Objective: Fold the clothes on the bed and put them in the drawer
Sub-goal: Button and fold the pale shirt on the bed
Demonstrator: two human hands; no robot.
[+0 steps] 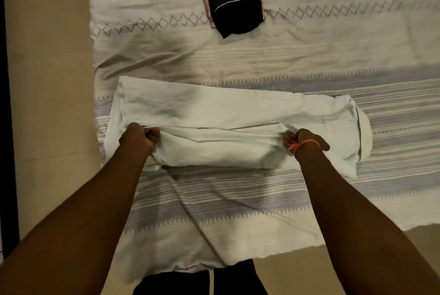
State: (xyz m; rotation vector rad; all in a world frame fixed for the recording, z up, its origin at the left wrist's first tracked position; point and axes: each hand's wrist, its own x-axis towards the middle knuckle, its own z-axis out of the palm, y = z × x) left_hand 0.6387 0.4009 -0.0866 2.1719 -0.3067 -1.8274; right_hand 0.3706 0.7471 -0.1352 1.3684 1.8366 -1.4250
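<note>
The left hand (139,137) is curled into a fist on the folded edge of a white garment (214,113), bunching the cloth near its left end. The right hand (306,140) grips the same folded edge towards the right end, fingers tucked into the fabric; an orange thread band (303,145) circles that wrist. Between the two hands the near flap of the garment is pulled up and over onto the rest, so the fold line runs straight from one fist to the other.

The fingertips of both hands are buried in the cloth and cannot be seen. What kind of garment it is stays hard to tell; only layered white panels and a rounded end at the right show.

The garment lies on the bedsheet (238,199), a pale sheet with grey woven stripes and zigzag bands. Its long axis runs left to right across the view, parallel to the stripes, with the left end close to the sheet's edge.

Well apart from it, at the far side of the sheet, lies a folded black garment (234,2) with a thin white piping line, resting on something pink (206,2) that shows only as a border. Its long axis runs away from the person, and its top is cut off by the frame. Tan floor (47,80) lies left of the sheet.
</note>
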